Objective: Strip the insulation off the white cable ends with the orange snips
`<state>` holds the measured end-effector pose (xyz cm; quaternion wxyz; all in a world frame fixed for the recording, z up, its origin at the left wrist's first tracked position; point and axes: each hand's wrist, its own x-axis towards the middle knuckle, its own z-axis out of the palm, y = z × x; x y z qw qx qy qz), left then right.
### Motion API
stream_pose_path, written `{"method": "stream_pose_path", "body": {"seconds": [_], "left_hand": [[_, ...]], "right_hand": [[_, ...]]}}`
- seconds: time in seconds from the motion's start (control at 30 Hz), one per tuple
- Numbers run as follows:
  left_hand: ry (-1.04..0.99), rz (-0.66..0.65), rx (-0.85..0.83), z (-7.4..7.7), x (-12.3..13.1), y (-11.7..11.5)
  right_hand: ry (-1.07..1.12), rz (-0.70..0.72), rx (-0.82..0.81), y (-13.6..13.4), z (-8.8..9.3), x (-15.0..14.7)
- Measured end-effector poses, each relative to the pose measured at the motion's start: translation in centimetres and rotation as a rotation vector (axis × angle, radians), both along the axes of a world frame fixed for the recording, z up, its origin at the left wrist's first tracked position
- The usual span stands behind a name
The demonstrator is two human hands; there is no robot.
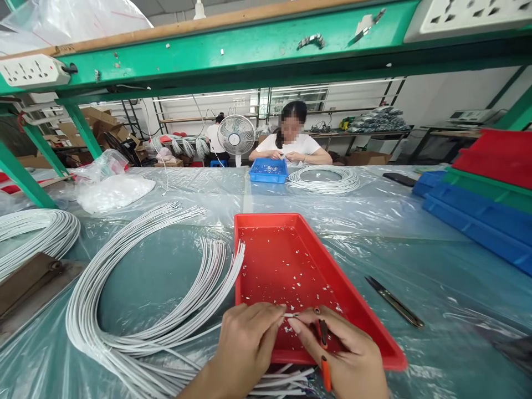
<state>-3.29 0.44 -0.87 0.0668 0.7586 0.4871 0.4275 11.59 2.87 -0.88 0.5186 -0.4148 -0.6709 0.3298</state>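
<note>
My left hand (249,338) pinches the end of a white cable (288,315) over the near part of a red tray (270,266). My right hand (349,349) meets the cable's tip with thumb and forefinger, and orange-handled pliers (325,372) are tucked in its palm, partly hidden by the fingers. Small white scraps lie scattered in the tray. Left of it rests a large coil of white cables (87,305), its loose ends reaching the tray's left rim. More cable ends lie under and beside my hands at the near edge.
Metal snips (394,302) lie right of the tray. Stacked red, green and blue trays (482,208) stand at the right. Across the table, a person works beside a blue tray (268,177) and another coil (324,180). A green shelf beam (249,50) spans overhead.
</note>
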Motion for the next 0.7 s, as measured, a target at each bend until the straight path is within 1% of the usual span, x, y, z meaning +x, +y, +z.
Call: {"method": "stream_pose_path", "body": {"seconds": [0.07,0.17,0.23,0.33,0.43,0.6,0.7], "left_hand": [[-0.006,0.046,0.064,-0.2,0.2,-0.1],[0.003,0.081,0.139,-0.1,0.5,-0.4],[0.017,0.097,0.172,0.0,0.7,-0.6],[0.034,0.130,0.190,0.0,0.9,-0.7],[0.050,0.155,0.195,-0.1,1.1,-0.7],[0.076,0.170,0.237,-0.4,1.2,-0.6],[0.083,0.174,0.219,-0.6,1.3,-0.6]], "right_hand": [[0.054,0.013,-0.046,-0.1,0.0,-0.2],[0.177,-0.006,-0.141,-0.1,0.1,-0.6],[0.251,-0.012,-0.209,-0.1,0.2,-0.7],[0.288,0.004,-0.274,-0.1,0.0,-0.8],[0.308,-0.007,-0.286,-0.1,-0.2,-0.9],[0.321,-0.022,-0.253,0.0,-0.4,-1.0],[0.316,-0.020,-0.241,0.0,-0.4,-1.0]]}}
